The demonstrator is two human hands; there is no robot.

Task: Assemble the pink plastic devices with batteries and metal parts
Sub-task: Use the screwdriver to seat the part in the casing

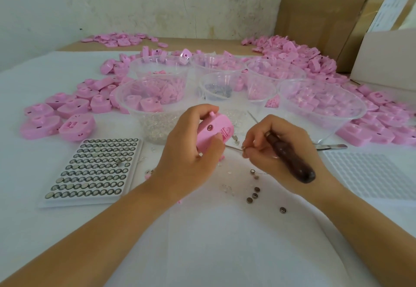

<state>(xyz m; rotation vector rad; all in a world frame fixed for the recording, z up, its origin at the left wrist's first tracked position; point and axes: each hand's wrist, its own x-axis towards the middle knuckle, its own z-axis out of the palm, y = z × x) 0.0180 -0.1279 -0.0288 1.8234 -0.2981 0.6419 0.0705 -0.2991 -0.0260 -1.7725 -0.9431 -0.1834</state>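
Note:
My left hand [191,151] grips a pink plastic device [213,132] above the table's middle, its open inner side turned toward me. My right hand [281,151] holds a tool with a dark wooden handle [292,160]; its thin metal tip [234,148] points left toward the device. The right fingertips also pinch something small that I cannot make out. A white tray of button batteries [94,169] lies at the left. Several loose button batteries [255,194] lie on the white cloth below my right hand.
Clear plastic bowls [324,108] with pink parts, small metal parts [217,92] and clear bits stand behind my hands. Heaps of pink devices [67,115] spread left, right and at the back. Metal tweezers [333,146] and an empty white tray [369,174] lie right. Cardboard boxes [382,57] stand at back right.

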